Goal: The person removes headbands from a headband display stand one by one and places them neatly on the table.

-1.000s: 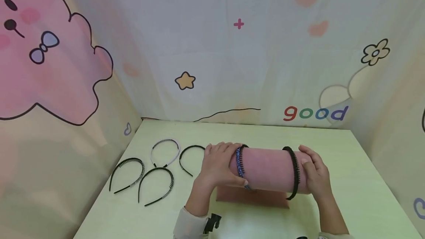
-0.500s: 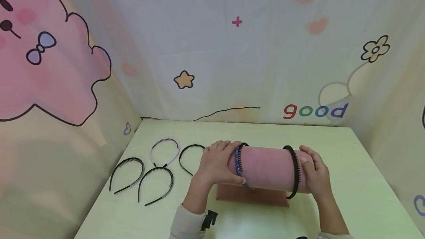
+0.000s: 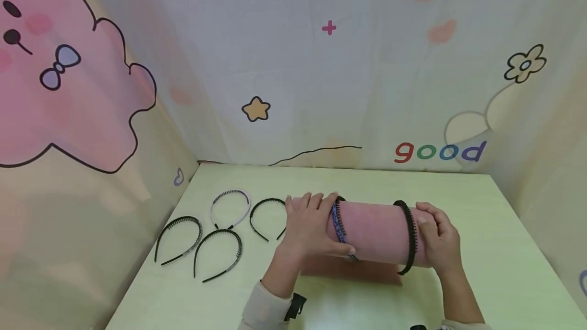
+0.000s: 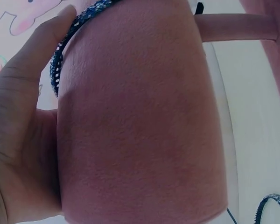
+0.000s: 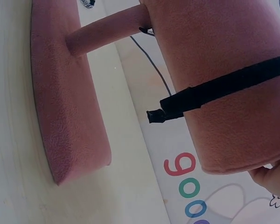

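Observation:
A pink, plush-covered headband stand (image 3: 371, 233) has a horizontal roll raised on a short post (image 5: 107, 30) over a flat base (image 3: 353, 271). My left hand (image 3: 309, 225) reaches round the roll's left part, fingers over the top and thumb at the front, holding a glittery blue headband (image 3: 339, 220) with dark teeth. In the left wrist view the thumb lies along this blue headband (image 4: 60, 56). Towards the roll's other end sits a thick black headband (image 3: 408, 238). My right hand (image 3: 442, 241) grips the roll's right end, thumb in front; its fingers are partly hidden behind.
Several loose headbands lie on the pale table (image 3: 486, 248) at the left: a lilac and black one (image 3: 247, 205), a black one (image 3: 252, 218) beside my left hand, and two dark ones (image 3: 199, 236) (image 3: 239, 251) nearer the front. A printed curtain (image 3: 293, 65) hangs behind the table.
My left hand and the blue headband have shifted a little to the right along the roll. The right hand keeps its hold, and the black headband stays in place on the roll.

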The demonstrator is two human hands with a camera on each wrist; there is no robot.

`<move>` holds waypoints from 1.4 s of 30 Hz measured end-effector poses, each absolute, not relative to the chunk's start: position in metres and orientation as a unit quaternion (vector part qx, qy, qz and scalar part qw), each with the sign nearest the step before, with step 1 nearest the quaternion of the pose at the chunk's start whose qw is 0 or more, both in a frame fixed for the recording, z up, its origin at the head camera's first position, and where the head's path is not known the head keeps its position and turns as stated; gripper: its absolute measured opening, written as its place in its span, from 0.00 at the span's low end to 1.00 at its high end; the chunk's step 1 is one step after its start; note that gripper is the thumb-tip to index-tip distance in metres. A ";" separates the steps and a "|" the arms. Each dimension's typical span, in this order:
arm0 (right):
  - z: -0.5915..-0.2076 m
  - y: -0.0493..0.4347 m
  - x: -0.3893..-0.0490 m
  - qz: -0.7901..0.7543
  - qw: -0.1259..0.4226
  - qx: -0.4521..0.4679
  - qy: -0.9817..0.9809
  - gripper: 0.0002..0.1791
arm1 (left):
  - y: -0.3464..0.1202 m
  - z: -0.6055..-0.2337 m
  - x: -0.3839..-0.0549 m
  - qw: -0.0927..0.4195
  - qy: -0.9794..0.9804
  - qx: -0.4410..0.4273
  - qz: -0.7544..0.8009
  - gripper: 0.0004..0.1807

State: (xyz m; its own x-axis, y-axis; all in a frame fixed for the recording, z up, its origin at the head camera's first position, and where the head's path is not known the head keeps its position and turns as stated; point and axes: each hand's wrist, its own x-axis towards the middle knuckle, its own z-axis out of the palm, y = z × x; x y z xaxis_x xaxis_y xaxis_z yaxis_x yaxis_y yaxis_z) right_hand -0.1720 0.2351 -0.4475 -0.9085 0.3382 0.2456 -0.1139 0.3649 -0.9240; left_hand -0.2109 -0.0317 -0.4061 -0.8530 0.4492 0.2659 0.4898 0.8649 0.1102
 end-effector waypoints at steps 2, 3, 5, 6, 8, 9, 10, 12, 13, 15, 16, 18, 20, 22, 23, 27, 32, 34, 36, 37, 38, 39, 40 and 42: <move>-0.447 0.234 -0.172 0.553 0.203 -0.074 -0.805 0.19 | -0.033 -0.404 -0.211 0.113 -0.959 -0.244 -0.087 0.62; -0.447 0.234 -0.172 0.552 0.201 -0.076 -0.806 0.19 | -0.034 -0.403 -0.211 0.111 -0.959 -0.245 -0.087 0.62; -0.447 0.234 -0.171 0.549 0.195 -0.079 -0.809 0.21 | -0.036 -0.402 -0.210 0.110 -0.958 -0.249 -0.087 0.62; -0.447 0.234 -0.170 0.549 0.192 -0.080 -0.810 0.22 | -0.036 -0.402 -0.210 0.111 -0.957 -0.252 -0.088 0.62; -0.447 0.235 -0.170 0.549 0.188 -0.081 -0.811 0.23 | -0.038 -0.403 -0.210 0.116 -0.954 -0.261 -0.090 0.62; -0.447 0.235 -0.169 0.549 0.188 -0.080 -0.810 0.23 | -0.038 -0.403 -0.210 0.120 -0.952 -0.265 -0.090 0.63; -0.447 0.236 -0.169 0.549 0.189 -0.078 -0.810 0.23 | -0.038 -0.404 -0.211 0.124 -0.951 -0.269 -0.092 0.63; -0.447 0.237 -0.170 0.553 0.191 -0.075 -0.808 0.23 | -0.040 -0.404 -0.211 0.129 -0.947 -0.276 -0.097 0.62; -0.446 0.237 -0.170 0.556 0.192 -0.073 -0.805 0.23 | -0.040 -0.404 -0.212 0.132 -0.946 -0.279 -0.101 0.61; -0.446 0.236 -0.170 0.563 0.192 -0.072 -0.800 0.23 | -0.041 -0.403 -0.213 0.132 -0.943 -0.286 -0.110 0.58; -0.445 0.236 -0.171 0.567 0.192 -0.074 -0.797 0.22 | -0.042 -0.402 -0.214 0.130 -0.941 -0.289 -0.116 0.55; -0.445 0.234 -0.170 0.572 0.192 -0.079 -0.793 0.22 | -0.043 -0.399 -0.216 0.123 -0.939 -0.293 -0.130 0.50; -0.445 0.234 -0.169 0.574 0.192 -0.083 -0.792 0.22 | -0.044 -0.397 -0.218 0.111 -0.938 -0.293 -0.148 0.45; -0.444 0.234 -0.169 0.573 0.193 -0.086 -0.792 0.22 | -0.044 -0.396 -0.220 0.101 -0.938 -0.290 -0.160 0.41; -0.445 0.234 -0.168 0.572 0.192 -0.088 -0.793 0.22 | -0.043 -0.396 -0.220 0.099 -0.938 -0.288 -0.164 0.40; -0.445 0.236 -0.168 0.568 0.195 -0.090 -0.794 0.22 | -0.040 -0.397 -0.221 0.097 -0.939 -0.283 -0.167 0.39; -0.446 0.238 -0.170 0.573 0.198 -0.092 -0.790 0.21 | -0.035 -0.397 -0.221 0.089 -0.946 -0.279 -0.135 0.46; -0.446 0.239 -0.170 0.578 0.199 -0.094 -0.786 0.21 | -0.034 -0.397 -0.221 0.080 -0.950 -0.277 -0.118 0.48; -0.446 0.239 -0.171 0.587 0.201 -0.092 -0.779 0.20 | -0.035 -0.395 -0.220 0.074 -0.952 -0.275 -0.110 0.47; -0.446 0.238 -0.171 0.594 0.202 -0.089 -0.774 0.19 | -0.035 -0.395 -0.220 0.070 -0.953 -0.273 -0.110 0.47; -0.446 0.238 -0.172 0.599 0.203 -0.085 -0.770 0.18 | -0.036 -0.394 -0.220 0.067 -0.954 -0.271 -0.111 0.47; -0.446 0.237 -0.171 0.605 0.203 -0.080 -0.766 0.17 | -0.037 -0.394 -0.220 0.065 -0.954 -0.269 -0.115 0.47; -0.446 0.236 -0.171 0.612 0.201 -0.074 -0.761 0.16 | -0.038 -0.394 -0.220 0.065 -0.954 -0.268 -0.121 0.47; -0.446 0.235 -0.171 0.621 0.198 -0.063 -0.756 0.15 | -0.041 -0.396 -0.220 0.064 -0.952 -0.266 -0.138 0.48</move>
